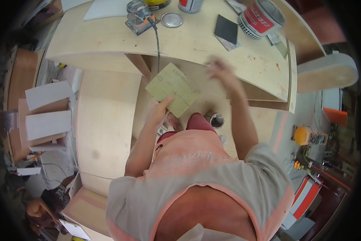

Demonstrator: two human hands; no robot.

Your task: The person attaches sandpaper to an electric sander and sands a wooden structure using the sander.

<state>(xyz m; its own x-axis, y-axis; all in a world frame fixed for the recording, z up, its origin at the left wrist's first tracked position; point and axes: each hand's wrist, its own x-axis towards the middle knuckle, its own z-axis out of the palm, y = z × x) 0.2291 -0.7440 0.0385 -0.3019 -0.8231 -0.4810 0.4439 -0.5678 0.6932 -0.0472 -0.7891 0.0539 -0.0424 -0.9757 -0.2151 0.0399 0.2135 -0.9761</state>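
My left hand [160,113] grips a yellow-green sheet of sandpaper [173,87] by its lower edge, thumb on top. The sheet's printed backing faces up, in front of my body and below the bench edge. To its right, my right hand [220,71] is raised at the front edge of the wooden bench [188,44], apart from the sheet. Motion blurs its fingers, so I cannot make out whether they hold anything. On the bench beyond it lies a dark sandpaper piece [226,29] over a lighter piece.
A corded sander [138,18] stands at the bench's far left beside a round metal lid [172,19]. A large red-labelled can [261,19] is at the far right. An open tin [216,120] stands near my legs. Another person [44,207] is at lower left.
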